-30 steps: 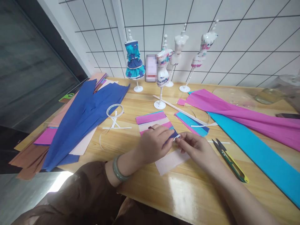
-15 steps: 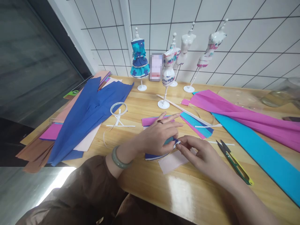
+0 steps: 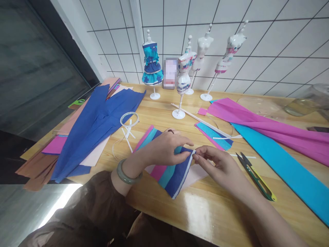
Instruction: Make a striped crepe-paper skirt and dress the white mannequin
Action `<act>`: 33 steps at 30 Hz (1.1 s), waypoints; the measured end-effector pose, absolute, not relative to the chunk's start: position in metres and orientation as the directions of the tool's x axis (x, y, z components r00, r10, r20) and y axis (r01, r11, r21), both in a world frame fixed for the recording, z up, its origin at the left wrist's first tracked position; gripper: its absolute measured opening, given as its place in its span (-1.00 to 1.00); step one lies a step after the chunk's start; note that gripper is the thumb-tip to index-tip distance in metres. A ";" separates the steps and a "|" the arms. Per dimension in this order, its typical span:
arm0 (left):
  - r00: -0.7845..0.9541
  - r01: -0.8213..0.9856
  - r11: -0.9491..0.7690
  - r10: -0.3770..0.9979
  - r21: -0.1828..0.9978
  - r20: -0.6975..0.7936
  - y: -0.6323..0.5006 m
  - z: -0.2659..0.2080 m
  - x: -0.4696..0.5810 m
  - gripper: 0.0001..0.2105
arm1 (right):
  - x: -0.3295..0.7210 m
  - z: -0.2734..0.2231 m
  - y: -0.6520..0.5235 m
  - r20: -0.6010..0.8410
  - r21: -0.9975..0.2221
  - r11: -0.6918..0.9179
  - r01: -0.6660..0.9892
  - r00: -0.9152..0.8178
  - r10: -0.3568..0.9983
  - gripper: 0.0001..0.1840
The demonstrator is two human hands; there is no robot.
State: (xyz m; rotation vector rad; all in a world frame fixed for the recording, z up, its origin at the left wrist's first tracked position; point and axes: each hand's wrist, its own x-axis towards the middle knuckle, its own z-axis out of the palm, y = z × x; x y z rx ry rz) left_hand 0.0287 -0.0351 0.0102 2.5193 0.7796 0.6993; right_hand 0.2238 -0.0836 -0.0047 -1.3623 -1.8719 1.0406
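A striped crepe paper piece (image 3: pixel 167 171) in pink, light blue and dark blue lies slanted on the wooden table, with a white strip (image 3: pixel 185 178) along its dark blue right edge. My left hand (image 3: pixel 167 147) rests over the middle of this piece, its thumb and forefinger apart and blue paper showing between them; its other fingers are partly hidden. With thumb and forefinger, my right hand (image 3: pixel 214 163) pinches the piece's upper right corner at the end of the white strip. A pale pink paper (image 3: pixel 196 175) lies partly underneath.
Yellow-green thread snips (image 3: pixel 257 178) lie right of my right hand. Behind are a tape roll (image 3: pixel 129 120), layered paper strips (image 3: pixel 214 135) and several small mannequins, one in a blue dress (image 3: pixel 152 65). Blue crepe paper (image 3: pixel 97 120) spreads left; pink crepe paper (image 3: pixel 257 120) lies right.
The striped piece has turned and spread out, so its stripes and white edge now show below my left hand. My left hand's fingers have drawn back; my right hand still pinches the corner.
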 end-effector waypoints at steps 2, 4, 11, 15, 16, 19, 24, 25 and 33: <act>0.721 0.383 -0.727 0.621 0.570 0.307 -0.034 0.008 0.028 -0.83 | 0.224 -0.005 -0.083 0.037 -0.843 0.187 0.505 -0.292 0.956 -0.82; 0.714 0.361 -0.669 0.647 0.649 0.269 -0.032 0.004 0.029 -0.84 | 0.224 -0.005 -0.083 0.054 -0.837 0.198 0.510 -0.282 0.958 -0.84; 0.692 0.317 -0.511 0.701 0.799 0.174 -0.031 -0.006 0.032 -0.84 | 0.225 -0.008 -0.083 0.152 -0.830 0.247 0.500 -0.224 0.963 -0.80; 0.707 0.299 -0.464 0.695 0.834 0.133 -0.032 -0.008 0.032 -0.82 | 0.226 -0.009 -0.081 0.186 -0.771 0.332 0.544 -0.306 0.934 -0.84; 0.709 0.305 -0.449 0.696 0.840 0.115 -0.033 -0.008 0.032 -0.81 | 0.226 -0.009 -0.081 0.191 -0.754 0.353 0.554 -0.329 0.925 -0.85; 0.709 0.313 -0.402 0.701 0.860 0.070 -0.032 -0.010 0.031 -0.81 | 0.228 -0.010 -0.081 0.198 -0.723 0.389 0.570 -0.368 0.908 -0.86; 0.702 0.280 -0.364 0.709 0.888 0.069 -0.032 -0.013 0.030 -0.81 | 0.228 -0.012 -0.081 0.217 -0.700 0.425 0.574 -0.397 0.892 -0.87; 0.699 0.274 -0.365 0.711 0.890 0.076 -0.032 -0.014 0.030 -0.82 | 0.228 -0.012 -0.081 0.222 -0.695 0.424 0.581 -0.388 0.895 -0.88; 0.592 0.442 -0.658 0.724 0.609 0.353 -0.037 -0.015 0.034 -0.81 | 0.222 -0.003 -0.083 -0.032 -0.877 0.050 0.479 -0.163 0.986 -0.71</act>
